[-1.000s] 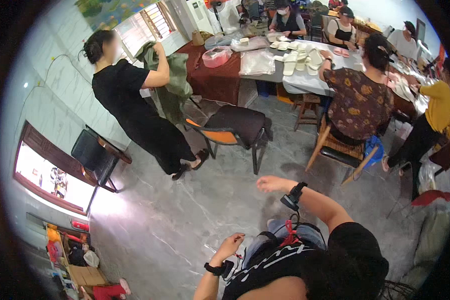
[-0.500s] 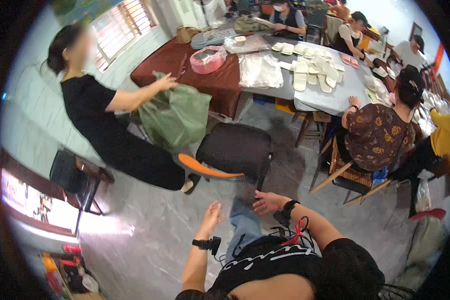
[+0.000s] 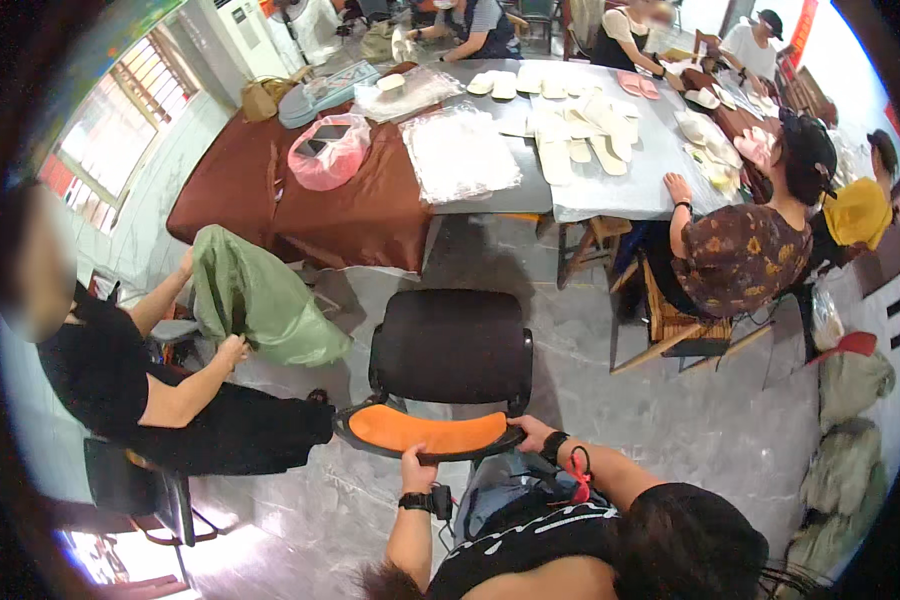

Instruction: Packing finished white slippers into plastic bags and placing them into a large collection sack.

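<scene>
A chair with a black seat [image 3: 450,345] and an orange-padded backrest [image 3: 430,430] stands right in front of me, its back towards me. My left hand [image 3: 419,463] holds the near rim of the backrest around its middle, with the fingertips over the edge. At the backrest's right end, my right hand [image 3: 534,434] grips the dark frame. Both of my wrists carry black bands.
Left of the chair, a person in black holds open a green sack [image 3: 260,300]. Ahead is a brown-covered table [image 3: 220,185] with plastic bags, joined to a grey table [image 3: 630,205] bearing pale slippers. Someone in a flowered shirt sits at right beside grey-green sacks [image 3: 840,470].
My hands, free before, have come onto the chair's backrest. The view has shifted and turned. The person at left has lowered the green sack and now holds it with both hands.
</scene>
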{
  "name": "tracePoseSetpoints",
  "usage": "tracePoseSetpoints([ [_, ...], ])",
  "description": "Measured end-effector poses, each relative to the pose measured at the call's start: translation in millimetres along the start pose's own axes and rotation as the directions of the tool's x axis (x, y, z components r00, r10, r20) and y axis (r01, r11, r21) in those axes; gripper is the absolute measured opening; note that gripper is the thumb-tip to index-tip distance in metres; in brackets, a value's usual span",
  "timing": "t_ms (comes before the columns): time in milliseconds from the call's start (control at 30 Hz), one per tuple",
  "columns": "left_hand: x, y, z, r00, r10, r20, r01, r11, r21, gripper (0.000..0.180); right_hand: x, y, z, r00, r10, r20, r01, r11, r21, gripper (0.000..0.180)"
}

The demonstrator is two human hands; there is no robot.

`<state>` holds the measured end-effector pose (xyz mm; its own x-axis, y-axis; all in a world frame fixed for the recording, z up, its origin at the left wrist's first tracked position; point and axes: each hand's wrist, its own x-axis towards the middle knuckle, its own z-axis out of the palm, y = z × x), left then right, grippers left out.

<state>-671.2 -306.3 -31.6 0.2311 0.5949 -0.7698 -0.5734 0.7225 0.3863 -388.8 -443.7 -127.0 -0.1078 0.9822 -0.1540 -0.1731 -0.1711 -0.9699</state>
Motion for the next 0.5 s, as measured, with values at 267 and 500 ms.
tracePoseSetpoints([
  [267,11.8,-39.8,59.2,0.985,-0.066,0.160,0.078,0.994,-0.072,0.015,53.3,-101.2,-50.5,0.583,0.786,-0.208,-0.390,0.495,0.776,0.014],
  [500,13.1,-76.1,153.6,0.976,-0.126,0.175,0.125,0.992,0.018,0.017,57.6,-152.5,-126.9,0.490,0.832,-0.261,-0.298,0.441,0.846,0.013],
])
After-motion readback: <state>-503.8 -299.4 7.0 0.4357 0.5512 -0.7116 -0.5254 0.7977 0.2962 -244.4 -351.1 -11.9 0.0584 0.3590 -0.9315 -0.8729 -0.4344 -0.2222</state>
